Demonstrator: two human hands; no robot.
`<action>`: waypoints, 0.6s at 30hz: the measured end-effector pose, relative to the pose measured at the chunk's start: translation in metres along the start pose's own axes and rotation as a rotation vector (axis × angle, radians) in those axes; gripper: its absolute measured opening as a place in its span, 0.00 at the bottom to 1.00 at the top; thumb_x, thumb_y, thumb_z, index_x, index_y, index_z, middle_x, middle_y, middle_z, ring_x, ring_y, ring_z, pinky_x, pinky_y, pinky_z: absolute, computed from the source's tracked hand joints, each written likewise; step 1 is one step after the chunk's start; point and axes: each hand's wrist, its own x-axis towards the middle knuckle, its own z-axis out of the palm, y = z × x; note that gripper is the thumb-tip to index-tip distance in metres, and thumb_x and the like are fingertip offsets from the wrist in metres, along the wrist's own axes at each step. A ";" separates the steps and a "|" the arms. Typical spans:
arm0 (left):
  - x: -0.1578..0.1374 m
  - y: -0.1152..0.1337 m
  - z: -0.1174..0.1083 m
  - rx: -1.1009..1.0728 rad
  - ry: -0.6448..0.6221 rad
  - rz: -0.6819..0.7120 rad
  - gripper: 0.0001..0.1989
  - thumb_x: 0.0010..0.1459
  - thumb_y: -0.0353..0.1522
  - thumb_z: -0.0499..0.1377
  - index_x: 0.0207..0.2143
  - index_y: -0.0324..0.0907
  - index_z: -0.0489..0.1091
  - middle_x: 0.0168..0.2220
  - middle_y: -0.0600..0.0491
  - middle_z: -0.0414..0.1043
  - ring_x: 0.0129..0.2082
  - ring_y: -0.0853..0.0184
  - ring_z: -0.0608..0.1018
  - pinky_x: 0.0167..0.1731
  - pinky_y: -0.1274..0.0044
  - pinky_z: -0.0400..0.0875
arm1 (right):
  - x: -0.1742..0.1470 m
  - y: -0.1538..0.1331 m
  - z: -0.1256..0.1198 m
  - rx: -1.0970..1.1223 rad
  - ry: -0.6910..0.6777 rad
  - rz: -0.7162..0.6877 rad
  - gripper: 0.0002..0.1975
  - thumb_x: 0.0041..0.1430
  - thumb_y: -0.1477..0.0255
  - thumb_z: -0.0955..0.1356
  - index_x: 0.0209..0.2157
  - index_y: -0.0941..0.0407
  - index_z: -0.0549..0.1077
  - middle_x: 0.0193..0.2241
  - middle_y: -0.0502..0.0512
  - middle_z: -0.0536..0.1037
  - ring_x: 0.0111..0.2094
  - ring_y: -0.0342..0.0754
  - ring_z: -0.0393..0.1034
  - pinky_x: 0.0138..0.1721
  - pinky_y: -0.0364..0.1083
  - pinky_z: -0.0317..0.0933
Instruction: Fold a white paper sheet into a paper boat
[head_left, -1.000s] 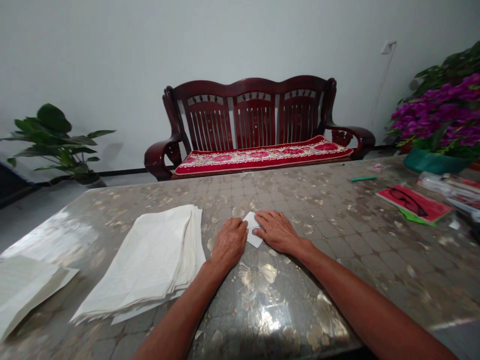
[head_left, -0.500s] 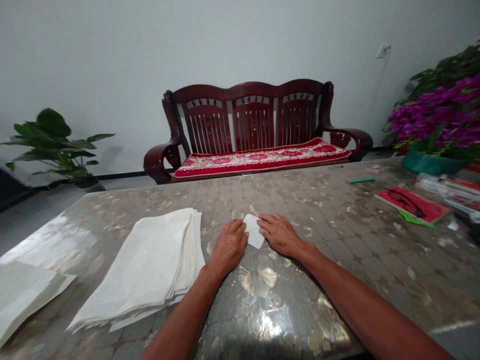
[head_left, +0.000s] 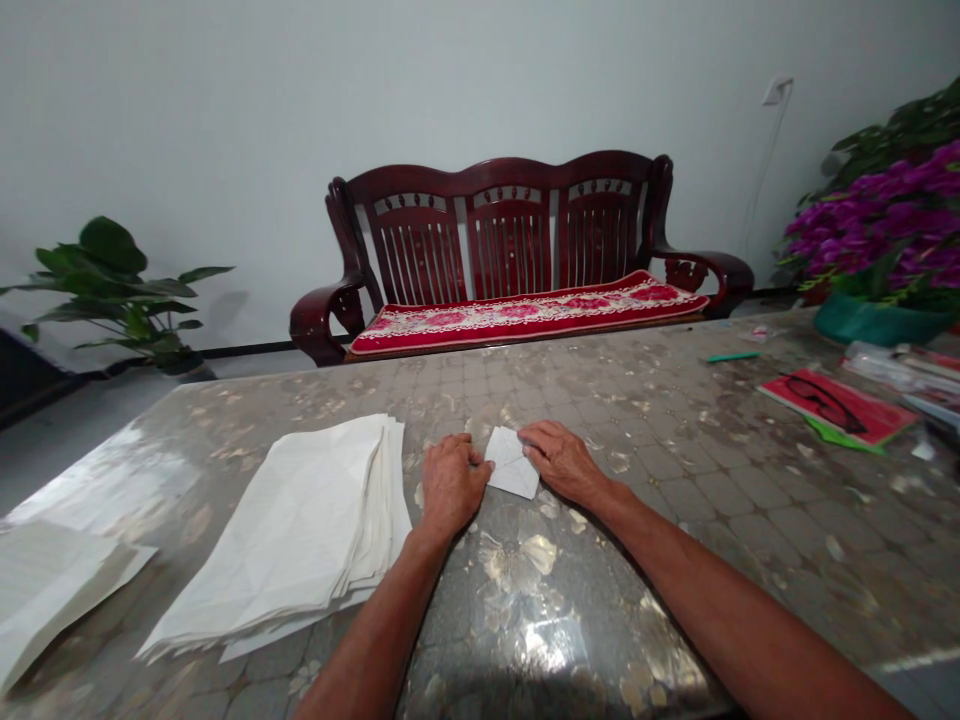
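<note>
A small folded white paper [head_left: 512, 464] lies on the patterned tabletop between my two hands, with crease lines showing on its upper face. My left hand [head_left: 454, 482] is at its left edge, fingers bent, the thumb and forefinger closed on the paper's corner. From the other side, my right hand [head_left: 564, 460] grips the right edge, its fingertips lying over the paper and the thumb tucked low against it. Left of my left hand rests a thick stack of white paper sheets [head_left: 300, 520], their edges uneven.
More loose paper [head_left: 60, 590] lies at the table's left edge. On the right are a green pen [head_left: 733, 357], glasses [head_left: 825, 400] on a red booklet [head_left: 877, 408], and purple flowers in a teal pot [head_left: 877, 320]. A wooden bench [head_left: 510, 240] stands beyond the table [head_left: 660, 590].
The folded paper has turned between my hands: a point faced me before, and a slanted straight edge does now. My left fingers have drawn back slightly to the left. The view has shifted slightly.
</note>
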 end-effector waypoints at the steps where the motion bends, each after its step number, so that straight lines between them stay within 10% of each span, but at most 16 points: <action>1: 0.000 0.001 -0.001 -0.029 -0.012 -0.023 0.05 0.52 0.30 0.66 0.25 0.42 0.74 0.53 0.43 0.76 0.55 0.53 0.74 0.59 0.60 0.59 | 0.000 -0.001 0.000 0.011 -0.004 0.016 0.15 0.66 0.76 0.63 0.50 0.55 0.77 0.47 0.59 0.79 0.48 0.50 0.71 0.52 0.50 0.64; 11: -0.005 0.009 -0.011 -0.493 -0.116 -0.109 0.06 0.56 0.35 0.60 0.31 0.42 0.73 0.28 0.54 0.76 0.30 0.66 0.77 0.33 0.76 0.68 | 0.007 -0.011 -0.012 0.280 -0.008 0.384 0.24 0.56 0.70 0.71 0.55 0.54 0.75 0.43 0.54 0.82 0.41 0.50 0.75 0.46 0.48 0.66; 18: -0.008 0.013 -0.004 -0.511 -0.166 -0.072 0.30 0.50 0.30 0.64 0.57 0.43 0.68 0.47 0.49 0.78 0.35 0.67 0.80 0.37 0.75 0.72 | 0.006 -0.006 -0.014 0.180 -0.078 0.239 0.23 0.52 0.75 0.73 0.52 0.55 0.77 0.42 0.56 0.80 0.44 0.51 0.73 0.47 0.47 0.64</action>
